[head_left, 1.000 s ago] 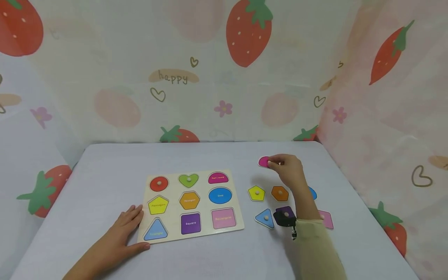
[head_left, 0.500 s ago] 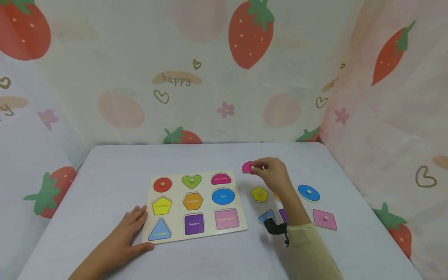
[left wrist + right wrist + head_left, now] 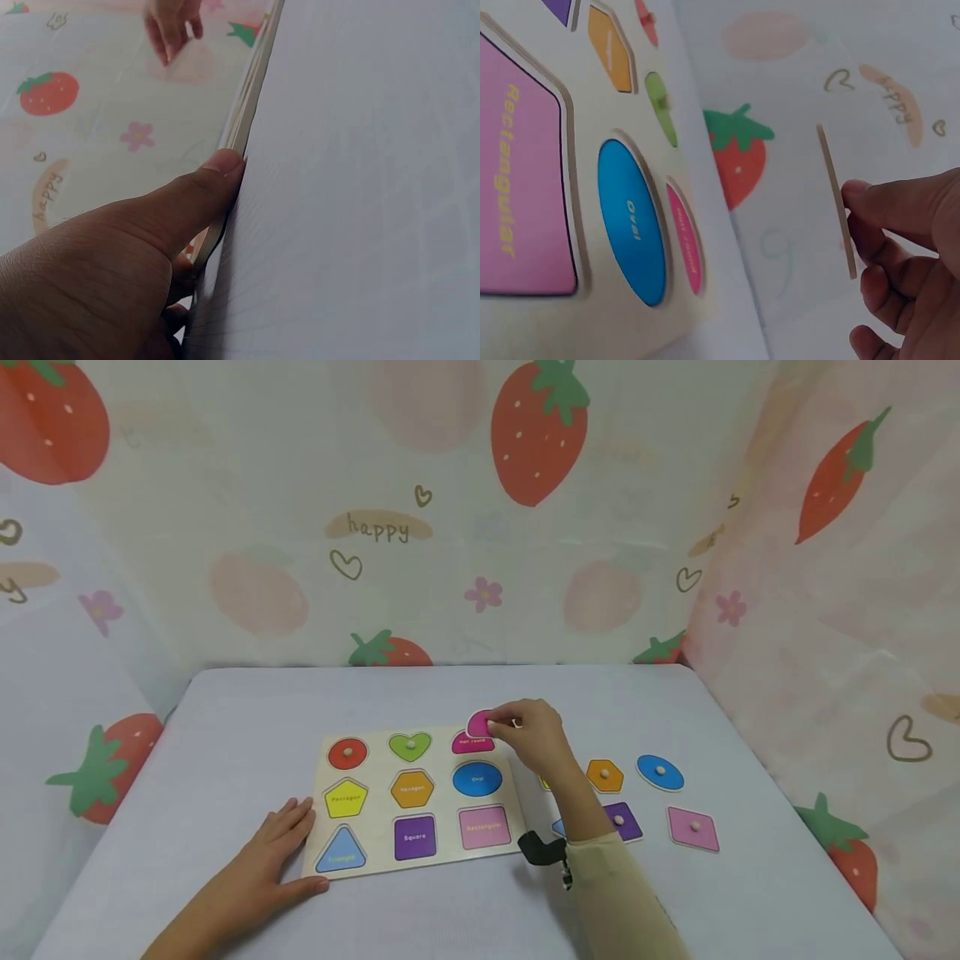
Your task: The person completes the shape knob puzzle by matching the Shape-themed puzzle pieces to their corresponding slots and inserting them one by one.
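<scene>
Between thumb and fingers, my right hand pinches a magenta half-round puzzle piece. The piece hangs just above the half-round recess at the board's far right corner. In the right wrist view the piece appears edge-on, apart from the board. The wooden shape board lies on the table, with a red circle and a green heart seated in it, knobs up. My left hand rests at the board's left edge, its thumb at the near corner. The left wrist view shows that thumb against the board's edge.
Right of the board lie loose knobbed pieces: an orange hexagon, a blue oval, a purple square and a pink rectangle. My right forearm partly covers a yellow piece and a blue triangle. A strawberry-print curtain stands behind the table.
My right hand has carried the half-round piece leftward, from beyond the loose pieces to over the board's far right corner. The left hand stays at the board's edge.
</scene>
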A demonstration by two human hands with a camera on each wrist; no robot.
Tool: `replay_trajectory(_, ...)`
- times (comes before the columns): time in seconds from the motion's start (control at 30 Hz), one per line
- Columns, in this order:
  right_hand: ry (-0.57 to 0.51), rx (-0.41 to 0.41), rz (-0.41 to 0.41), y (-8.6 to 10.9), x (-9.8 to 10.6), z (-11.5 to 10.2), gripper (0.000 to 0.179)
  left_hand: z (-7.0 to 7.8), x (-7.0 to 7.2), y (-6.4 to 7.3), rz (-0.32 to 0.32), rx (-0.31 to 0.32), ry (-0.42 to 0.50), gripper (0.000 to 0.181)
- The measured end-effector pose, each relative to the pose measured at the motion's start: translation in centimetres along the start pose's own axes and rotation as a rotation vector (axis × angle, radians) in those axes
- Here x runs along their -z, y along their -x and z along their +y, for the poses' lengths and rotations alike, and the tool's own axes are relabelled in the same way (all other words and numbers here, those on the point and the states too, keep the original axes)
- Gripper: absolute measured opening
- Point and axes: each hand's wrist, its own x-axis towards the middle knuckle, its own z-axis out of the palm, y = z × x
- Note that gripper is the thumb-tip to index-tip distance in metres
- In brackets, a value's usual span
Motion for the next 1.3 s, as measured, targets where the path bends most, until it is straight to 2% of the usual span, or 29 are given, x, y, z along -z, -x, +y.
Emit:
replay_trajectory(0.27,-0.045,-0.035,-0.013,-1.2,-2.8,1.1,0.02,0.1,0.1,0.0,-0.003,0.008,-0.007,0.114)
replay_trajectory(0.47,-0.088,-0.091,0.024,-1.6,-5.0,2.2,0.02,0.1,0.0,0.2,-0.002,0.008,-0.008,0.114)
replay_trajectory(0.7,-0.161,-0.17,0.0,-2.3,-6.5,3.3,0.019,0.2,0.0,0.1,0.007,0.005,-0.023,0.115)
replay_trajectory(1.3,-0.023,-0.153,-0.007,-2.2,-7.7,4.1,0.016,0.2,-0.1,0.2,0.01,0.003,-0.02,0.115)
